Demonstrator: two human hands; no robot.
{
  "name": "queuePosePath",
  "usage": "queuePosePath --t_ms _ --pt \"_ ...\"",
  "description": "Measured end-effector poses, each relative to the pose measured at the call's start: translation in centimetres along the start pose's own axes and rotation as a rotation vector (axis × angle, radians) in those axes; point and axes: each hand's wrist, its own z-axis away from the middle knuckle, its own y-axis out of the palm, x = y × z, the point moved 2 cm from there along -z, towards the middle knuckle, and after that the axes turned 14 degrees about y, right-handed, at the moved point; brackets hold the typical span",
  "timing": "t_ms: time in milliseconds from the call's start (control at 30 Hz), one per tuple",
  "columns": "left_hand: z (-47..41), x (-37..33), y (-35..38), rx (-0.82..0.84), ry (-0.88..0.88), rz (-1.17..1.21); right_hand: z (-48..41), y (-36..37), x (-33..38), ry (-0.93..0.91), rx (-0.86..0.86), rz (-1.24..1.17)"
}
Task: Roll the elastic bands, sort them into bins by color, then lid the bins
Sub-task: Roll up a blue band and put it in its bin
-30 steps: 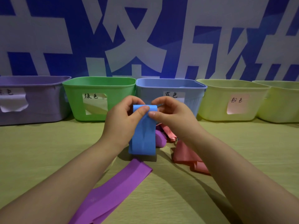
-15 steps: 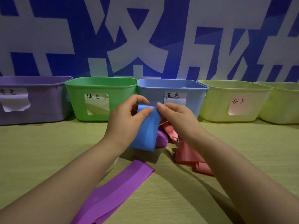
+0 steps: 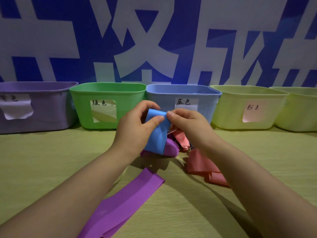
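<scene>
Blue and stretchy, the wide flat elastic band [image 3: 157,133] is hanging between both hands above the pale wooden table [image 3: 51,160], just in front of the light-blue plastic bin [image 3: 205,114] with a handwritten paper label. The left hand [image 3: 135,129] is gripping the band's upper part, thumb pressing on the front face and fingers curling behind. The right hand [image 3: 190,127] is pinching the top edge at the other corner, where the first turn seems to be forming.

The likeliest trouble is the roll springing open: the material looks springy, and only fingertips are holding the turn (a small slip would probably undo it). If one side is winding faster than the other, the roll is probably going to skew into a cone. The dangling tail is hanging right over a bunched purple band [image 3: 169,148] and crumpled salmon-pink bands [image 3: 199,165] on the table, so it risks dragging one along. A loosely rolled band dropped into the bin may be unrolling there.
</scene>
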Motion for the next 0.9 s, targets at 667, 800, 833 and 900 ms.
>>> queuePosePath --t_ms 667,800,833,900 --pt "0.2 -0.8 0.0 -0.016 0.027 -0.024 0.4 -0.2 0.8 0.015 0.033 -0.087" --pt "0.2 -0.7 0.0 -0.032 0.031 -0.097 0.4 -0.1 0.6 0.027 0.036 -0.094" --pt "0.2 -0.6 -0.1 -0.045 0.025 -0.106 0.4 -0.1 0.7 -0.007 0.011 -0.098" --pt "0.1 -0.5 -0.2 -0.075 0.014 -0.119 0.5 -0.1 0.9 -0.062 -0.012 -0.098"
